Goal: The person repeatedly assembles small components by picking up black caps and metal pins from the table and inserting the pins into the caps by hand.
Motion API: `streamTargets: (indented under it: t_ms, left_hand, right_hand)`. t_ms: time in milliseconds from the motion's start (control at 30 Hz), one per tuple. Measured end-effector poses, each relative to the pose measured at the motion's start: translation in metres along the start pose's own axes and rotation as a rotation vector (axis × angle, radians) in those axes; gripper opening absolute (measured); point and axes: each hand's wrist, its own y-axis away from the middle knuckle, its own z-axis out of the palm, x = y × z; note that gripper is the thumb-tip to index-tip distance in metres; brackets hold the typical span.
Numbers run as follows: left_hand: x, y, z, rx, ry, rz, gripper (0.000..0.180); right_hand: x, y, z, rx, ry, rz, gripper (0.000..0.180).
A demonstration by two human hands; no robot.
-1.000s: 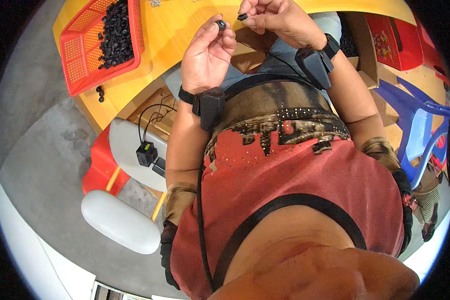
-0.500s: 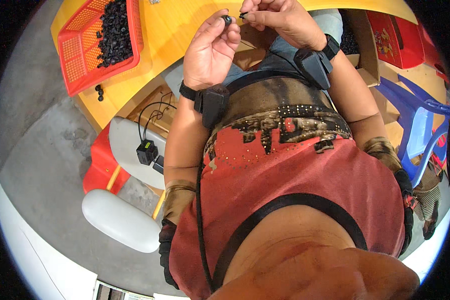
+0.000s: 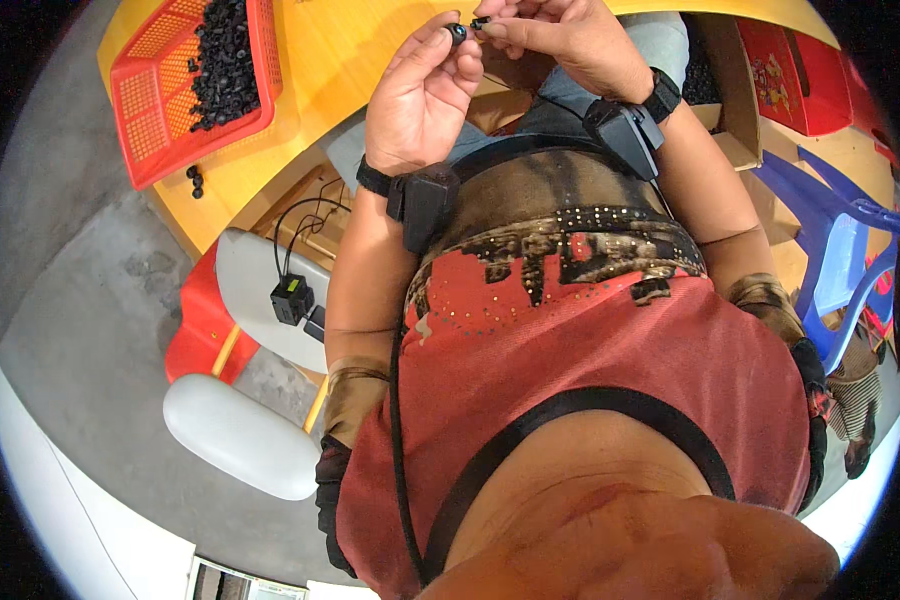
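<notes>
Near the top edge of the head view, my left hand pinches a small round black part between thumb and fingers. Facing it from the right, my right hand grips a smaller black piece at its fingertips. The two pieces sit very close together; whether they touch cannot be made out. Both hands are above the near edge of the yellow table. Black devices are strapped at both wrists.
A red plastic basket with many small black parts stands on the table at left. Several loose black parts lie beside it. At right are a cardboard box with black pieces and a blue plastic chair. A grey-padded chair stands at left.
My right hand has brought its black piece left, nearer to the round part in my left hand. The gap between the two pieces has narrowed.
</notes>
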Motion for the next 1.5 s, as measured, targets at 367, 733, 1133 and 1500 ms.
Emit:
streamTargets:
  t_ms: [367,733,1133,1500]
  left_hand:
    - [0.002,0.000,-0.004,0.035,-0.017,-0.018,0.025]
    - [-0.004,0.003,0.015,0.150,-0.110,0.031,0.019]
    - [-0.005,0.004,0.016,0.175,-0.123,0.022,0.018]
    - [-0.003,0.003,0.015,0.141,-0.149,0.013,0.018]
  right_hand:
    - [0.003,0.001,-0.001,0.007,0.038,-0.065,0.013]
    - [0.001,0.003,0.005,-0.011,0.159,-0.132,0.012]
    - [-0.002,0.004,0.008,-0.008,0.359,-0.270,0.010]
    - [0.013,-0.008,0.003,-0.169,0.220,-0.595,0.010]
